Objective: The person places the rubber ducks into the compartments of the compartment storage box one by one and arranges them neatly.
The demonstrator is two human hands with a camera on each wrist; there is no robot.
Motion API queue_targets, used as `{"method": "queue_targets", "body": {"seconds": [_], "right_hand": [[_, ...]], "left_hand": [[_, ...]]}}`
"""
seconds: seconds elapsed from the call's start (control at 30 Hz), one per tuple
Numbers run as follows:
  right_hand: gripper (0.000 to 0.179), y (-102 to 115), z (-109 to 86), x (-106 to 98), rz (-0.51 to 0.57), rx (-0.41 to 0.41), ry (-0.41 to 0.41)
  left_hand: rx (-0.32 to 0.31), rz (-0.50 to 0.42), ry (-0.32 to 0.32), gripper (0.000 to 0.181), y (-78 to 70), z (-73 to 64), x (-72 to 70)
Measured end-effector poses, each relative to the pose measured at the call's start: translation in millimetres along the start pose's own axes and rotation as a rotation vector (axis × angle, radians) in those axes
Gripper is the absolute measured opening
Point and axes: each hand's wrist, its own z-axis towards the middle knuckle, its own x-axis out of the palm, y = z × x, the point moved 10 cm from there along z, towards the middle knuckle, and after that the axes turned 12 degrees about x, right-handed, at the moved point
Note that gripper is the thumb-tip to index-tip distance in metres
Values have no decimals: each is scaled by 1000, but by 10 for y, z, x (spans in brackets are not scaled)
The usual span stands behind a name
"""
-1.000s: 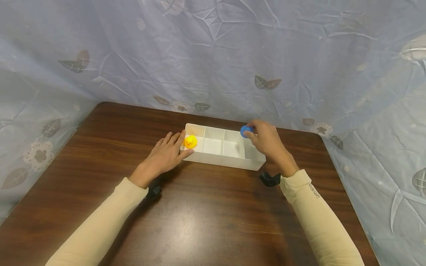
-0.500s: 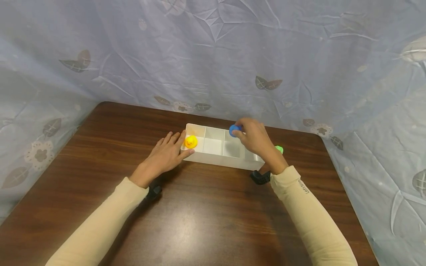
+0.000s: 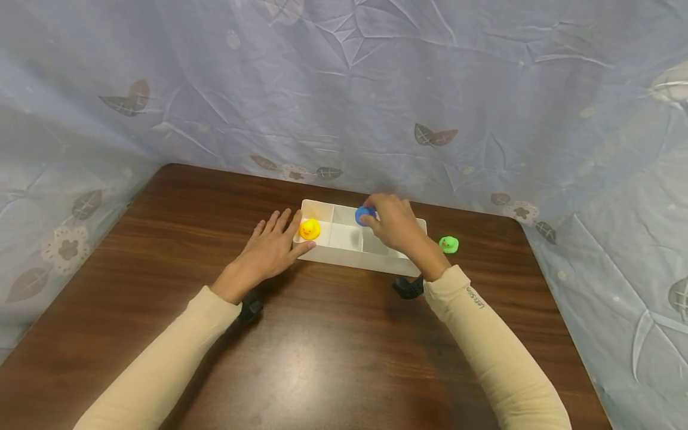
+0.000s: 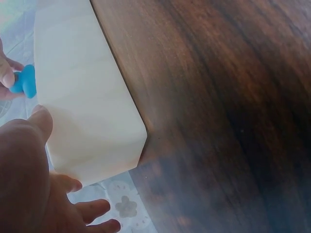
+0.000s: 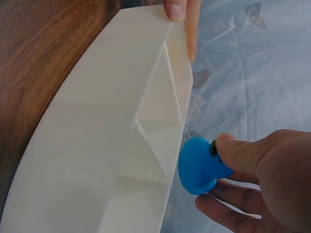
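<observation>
My right hand [image 3: 396,226] pinches a blue rubber duck [image 3: 364,215] between thumb and fingers, over the second compartment from the left of a white divided box [image 3: 344,255]. In the right wrist view the blue duck [image 5: 197,165] is tilted, close over the box's rim, with part of it hidden by the thumb. My left hand [image 3: 267,248] rests on the box's left end, fingers spread and straight, its thumb at the front rim. A yellow rubber duck [image 3: 309,229] sits in the leftmost compartment beside that hand.
A green rubber duck [image 3: 448,244] sits on the brown wooden table [image 3: 344,358], just right of the box. A patterned curtain [image 3: 344,119] hangs behind the table and along its sides.
My right hand has carried the blue duck leftward along the box, from the right-hand end to the second compartment. The green duck has come into sight. My left hand stays put.
</observation>
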Motion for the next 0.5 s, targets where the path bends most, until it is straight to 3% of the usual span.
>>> {"method": "queue_targets", "body": {"seconds": [0.5], "right_hand": [[35, 218, 21, 246, -49, -32, 36]], "left_hand": [[-8, -23, 4, 89, 10, -17, 2]]}}
